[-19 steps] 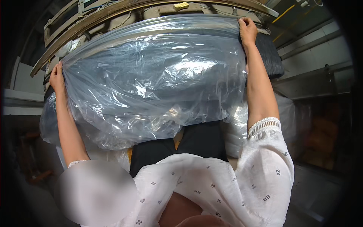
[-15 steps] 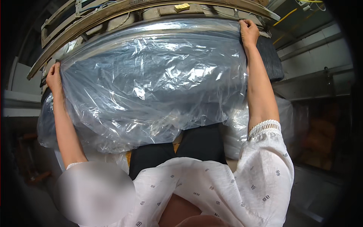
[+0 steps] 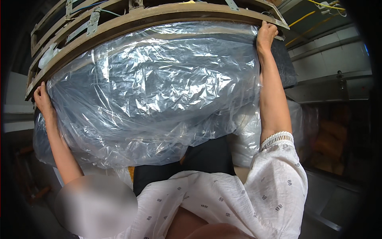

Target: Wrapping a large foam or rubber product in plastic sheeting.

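A wide clear plastic sheet (image 3: 159,79), shiny and wrinkled, is spread in front of me and hangs toward my lap. My left hand (image 3: 44,104) is closed at its far left corner, close under the left end of a long wooden bar (image 3: 159,18). At the far right corner my right hand (image 3: 267,38) pinches the sheet's edge with curled fingers, beside the bar's right end. The bar lies across the sheet's far edge and hides it. What exactly sits between the fingertips is partly hidden on both sides.
Metal brackets (image 3: 93,22) join the bar to a wooden frame behind. Dark wrapped material (image 3: 284,65) sticks out past the sheet on the right. More crumpled clear plastic (image 3: 246,137) hangs at lower right. Yellow cables (image 3: 302,18) run at upper right, above a metal ledge (image 3: 330,91).
The wooden bar has come down and nearer, over the sheet's far edge. My left hand has shifted left and toward me with the sheet's corner; my right hand has moved slightly right.
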A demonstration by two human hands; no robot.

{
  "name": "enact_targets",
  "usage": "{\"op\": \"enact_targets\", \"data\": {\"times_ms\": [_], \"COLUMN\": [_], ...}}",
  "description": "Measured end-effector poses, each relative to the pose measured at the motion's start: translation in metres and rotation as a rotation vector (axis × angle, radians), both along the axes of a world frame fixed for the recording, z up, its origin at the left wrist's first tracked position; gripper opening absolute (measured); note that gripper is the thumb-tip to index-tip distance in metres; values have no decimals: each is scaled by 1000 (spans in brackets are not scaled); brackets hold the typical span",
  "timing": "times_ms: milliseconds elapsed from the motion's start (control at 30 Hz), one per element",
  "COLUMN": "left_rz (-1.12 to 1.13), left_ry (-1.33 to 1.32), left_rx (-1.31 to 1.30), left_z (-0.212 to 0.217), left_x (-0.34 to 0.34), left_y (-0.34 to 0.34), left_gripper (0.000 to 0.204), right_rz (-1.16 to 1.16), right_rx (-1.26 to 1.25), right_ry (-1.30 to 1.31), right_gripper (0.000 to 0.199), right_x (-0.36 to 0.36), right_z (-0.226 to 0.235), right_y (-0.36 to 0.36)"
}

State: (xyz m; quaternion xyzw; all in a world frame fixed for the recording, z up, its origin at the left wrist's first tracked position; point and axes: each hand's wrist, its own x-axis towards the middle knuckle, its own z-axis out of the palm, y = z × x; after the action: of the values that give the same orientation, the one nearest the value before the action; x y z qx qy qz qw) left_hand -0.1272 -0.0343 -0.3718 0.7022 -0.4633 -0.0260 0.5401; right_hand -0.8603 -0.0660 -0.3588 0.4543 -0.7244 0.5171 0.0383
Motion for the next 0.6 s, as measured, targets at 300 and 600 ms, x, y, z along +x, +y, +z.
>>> {"op": "enact_targets", "data": {"times_ms": [300,600], "left_rz": [-120,-131], "left_ry": [-392,-351], "left_rx": [-193,59], "left_z": [2,8], "left_x": [29,-90], "left_y": [11,192], "left_gripper": [29,20], "right_rz": [144,285], "right_rx": [177,78], "right_ry": [9,214], "right_gripper": [51,39], "right_x": [-49,-29], "right_z": [-8,14], "right_y": [-7,103]}}
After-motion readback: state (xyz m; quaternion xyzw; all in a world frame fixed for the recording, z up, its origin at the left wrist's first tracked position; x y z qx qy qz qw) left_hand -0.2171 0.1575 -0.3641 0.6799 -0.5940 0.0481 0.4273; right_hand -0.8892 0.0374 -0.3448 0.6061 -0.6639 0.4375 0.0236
